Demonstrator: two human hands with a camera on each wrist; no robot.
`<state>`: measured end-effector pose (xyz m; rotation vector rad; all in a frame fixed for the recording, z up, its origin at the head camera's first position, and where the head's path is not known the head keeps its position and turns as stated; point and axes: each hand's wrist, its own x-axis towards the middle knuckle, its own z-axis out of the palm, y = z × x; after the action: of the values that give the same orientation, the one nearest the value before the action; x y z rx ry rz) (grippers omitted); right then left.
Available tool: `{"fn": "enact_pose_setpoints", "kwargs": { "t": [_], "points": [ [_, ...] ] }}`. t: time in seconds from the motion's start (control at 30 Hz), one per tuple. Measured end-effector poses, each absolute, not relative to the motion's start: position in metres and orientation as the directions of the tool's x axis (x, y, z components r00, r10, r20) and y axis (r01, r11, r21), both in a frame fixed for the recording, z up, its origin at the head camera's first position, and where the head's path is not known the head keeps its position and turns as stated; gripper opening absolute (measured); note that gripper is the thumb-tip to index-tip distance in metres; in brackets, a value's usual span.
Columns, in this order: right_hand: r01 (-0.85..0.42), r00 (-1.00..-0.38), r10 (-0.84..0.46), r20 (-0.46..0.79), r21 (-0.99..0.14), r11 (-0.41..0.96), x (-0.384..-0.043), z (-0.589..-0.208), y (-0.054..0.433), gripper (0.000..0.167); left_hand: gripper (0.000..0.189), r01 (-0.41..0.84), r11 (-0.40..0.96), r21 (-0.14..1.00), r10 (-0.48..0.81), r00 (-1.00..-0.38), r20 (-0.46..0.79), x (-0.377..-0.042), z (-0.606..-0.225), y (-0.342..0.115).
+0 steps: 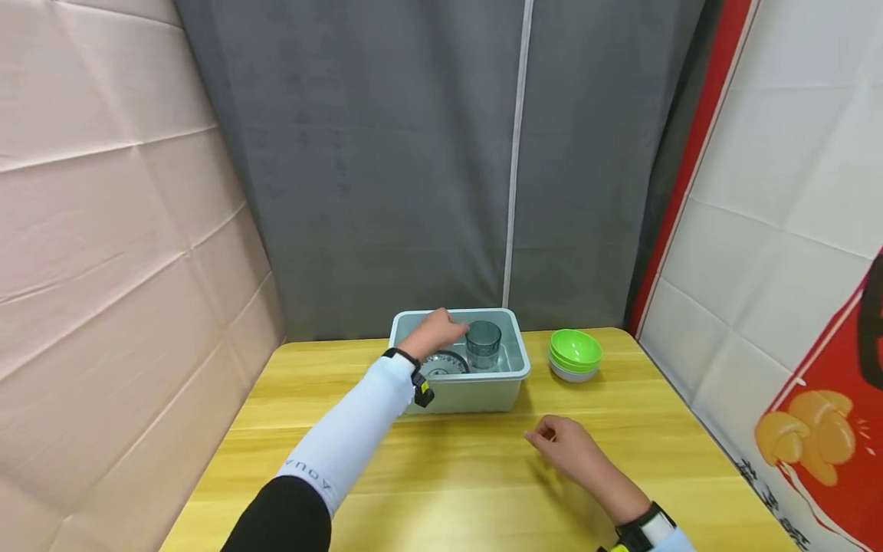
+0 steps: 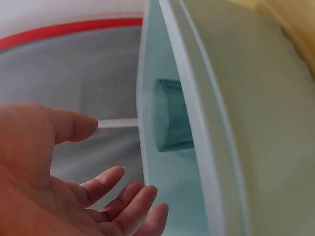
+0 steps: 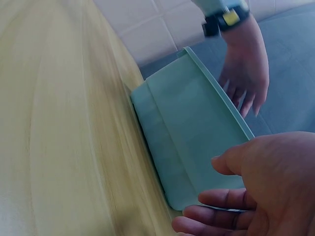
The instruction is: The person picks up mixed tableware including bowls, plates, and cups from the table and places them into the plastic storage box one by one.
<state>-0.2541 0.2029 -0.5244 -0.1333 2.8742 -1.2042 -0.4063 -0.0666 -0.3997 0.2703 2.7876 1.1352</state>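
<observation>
A pale blue-green plastic bin (image 1: 476,395) stands near the back of the table. Over its left part reaches my left hand (image 1: 436,331), thumb apart from the fingers and nothing between them in the left wrist view. Inside the bin, just right of that hand, a tinted glass tumbler (image 1: 484,345) stands upright. Below the hand lies a round, dark-rimmed thing with a patterned pale face (image 1: 444,363), partly hidden by the wrist. My right hand (image 1: 567,448) hovers over the table in front of the bin, its fingers loosely bent and holding nothing.
Two green bowls (image 1: 576,349) are stacked on a pale grey bowl (image 1: 571,375) to the right of the bin. A grey curtain (image 1: 414,169) hangs behind the wooden table (image 1: 414,483). Cloth-like walls flank both sides.
</observation>
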Motion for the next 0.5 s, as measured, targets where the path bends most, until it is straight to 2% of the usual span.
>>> {"fn": "enact_pose_setpoints", "kwargs": {
  "t": [0.13, 0.23, 0.4, 0.5],
  "points": [
    [-0.074, -0.995, -0.094, 0.012, -0.715, 0.695, -0.255, -0.526, 0.203, 0.019, 0.029, 0.146, 0.661, 0.736, 0.206, -0.979, 0.010, -0.375, -0.400, -0.083],
    [-0.082, -0.995, -0.097, 0.020, -0.710, 0.700, -0.258, -0.524, 0.203, 0.018, 0.035, 0.200, 0.617, 0.761, 0.197, -0.976, 0.097, -0.351, -0.402, -0.095],
    [-0.094, -0.994, -0.110, 0.024, -0.706, 0.702, -0.263, -0.520, 0.201, 0.019, 0.020, 0.278, 0.508, 0.815, 0.140, -0.961, 0.240, -0.312, -0.419, -0.114],
    [-0.102, -0.992, -0.125, 0.020, -0.706, 0.700, -0.265, -0.520, 0.199, 0.019, 0.014, 0.282, 0.468, 0.837, 0.110, -0.959, 0.262, -0.292, -0.435, -0.122]
  ]
}}
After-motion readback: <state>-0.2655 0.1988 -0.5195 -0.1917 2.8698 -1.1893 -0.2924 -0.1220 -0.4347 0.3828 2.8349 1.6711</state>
